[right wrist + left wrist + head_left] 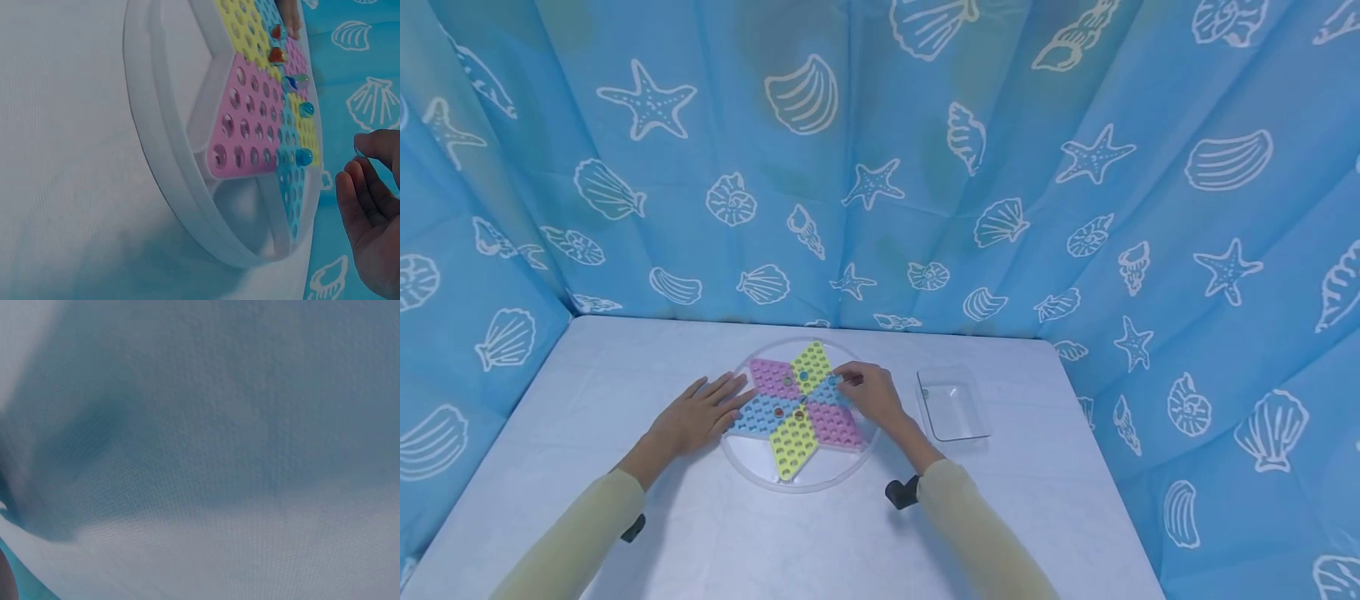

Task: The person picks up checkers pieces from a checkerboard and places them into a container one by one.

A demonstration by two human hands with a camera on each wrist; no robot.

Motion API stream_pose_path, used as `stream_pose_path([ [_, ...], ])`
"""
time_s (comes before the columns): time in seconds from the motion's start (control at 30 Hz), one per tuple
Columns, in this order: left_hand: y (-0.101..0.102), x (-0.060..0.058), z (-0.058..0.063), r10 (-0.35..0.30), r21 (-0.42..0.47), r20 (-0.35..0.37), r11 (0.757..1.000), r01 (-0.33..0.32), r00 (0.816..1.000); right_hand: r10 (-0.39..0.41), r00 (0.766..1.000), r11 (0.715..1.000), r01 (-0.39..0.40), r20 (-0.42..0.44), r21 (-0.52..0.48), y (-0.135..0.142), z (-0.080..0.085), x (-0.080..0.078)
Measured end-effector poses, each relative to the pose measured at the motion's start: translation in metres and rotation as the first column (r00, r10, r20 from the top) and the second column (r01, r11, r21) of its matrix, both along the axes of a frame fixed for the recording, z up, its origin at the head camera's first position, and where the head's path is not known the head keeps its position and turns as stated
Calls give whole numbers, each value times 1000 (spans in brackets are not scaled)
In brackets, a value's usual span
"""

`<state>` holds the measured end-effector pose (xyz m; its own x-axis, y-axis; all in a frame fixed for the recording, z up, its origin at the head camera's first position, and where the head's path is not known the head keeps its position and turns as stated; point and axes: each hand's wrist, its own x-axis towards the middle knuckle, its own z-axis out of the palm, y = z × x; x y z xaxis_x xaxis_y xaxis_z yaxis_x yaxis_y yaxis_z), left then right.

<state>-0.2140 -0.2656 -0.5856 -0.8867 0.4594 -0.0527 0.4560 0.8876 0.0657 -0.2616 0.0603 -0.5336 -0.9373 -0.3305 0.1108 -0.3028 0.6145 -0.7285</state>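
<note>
A round Chinese checkers board with a pink, yellow and blue star of holes lies on the table. My left hand rests at its left edge, fingers spread and straight. Above the right side of the star, my right hand pinches a small glassy marble between thumb and forefinger; the fingers mostly hide it. Several marbles sit in the holes, among them a blue marble, another blue marble and a reddish marble. The left wrist view shows mostly shadowed tablecloth.
A clear rectangular container stands right of the board, with a small greenish marble visible at its left side. White cloth covers the table. A blue curtain with shell prints hangs behind and at both sides.
</note>
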Motion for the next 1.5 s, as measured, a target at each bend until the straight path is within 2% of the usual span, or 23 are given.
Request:
stream_pose_path([
  [0.37,0,3,-1,14,17,9,1000,-15,1000,-34,999,999,34,-6,14,24,10,-3],
  [0.67,-2,1,-1,10,4,20,1000,-10,1000,-58,998,998,58,-17,-40,51,14,-4],
  [1.07,-1,0,1,9,-11,15,1000,-9,1000,-170,985,985,171,9,-36,95,8,-1],
  [1.5,1,2,1,11,6,3,1000,-11,1000,-237,971,972,237,29,2,135,-8,3],
])
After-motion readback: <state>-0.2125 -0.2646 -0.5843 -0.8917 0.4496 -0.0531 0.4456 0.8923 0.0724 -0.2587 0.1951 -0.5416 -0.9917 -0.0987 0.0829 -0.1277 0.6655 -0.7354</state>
